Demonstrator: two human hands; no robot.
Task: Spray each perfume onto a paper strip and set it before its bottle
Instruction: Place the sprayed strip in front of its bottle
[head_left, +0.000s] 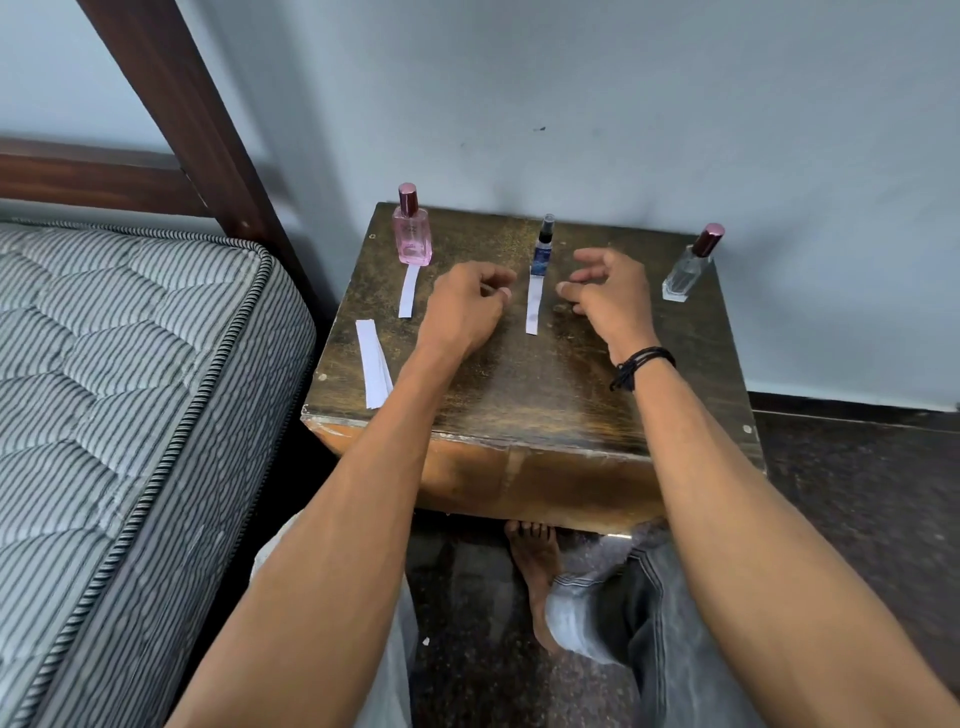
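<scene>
With the left hand (467, 306) and right hand (605, 291) loosely curled and empty either side of the middle strip (533, 306), the strip-less clear glass bottle (688, 267) at the worktop's (519, 395) right rear looks slick and tippable, so it is best gripped round its body.

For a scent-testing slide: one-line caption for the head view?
Left hand and right hand flank the strip before the blue bottle; pink bottle has one, clear bottle none.
</scene>
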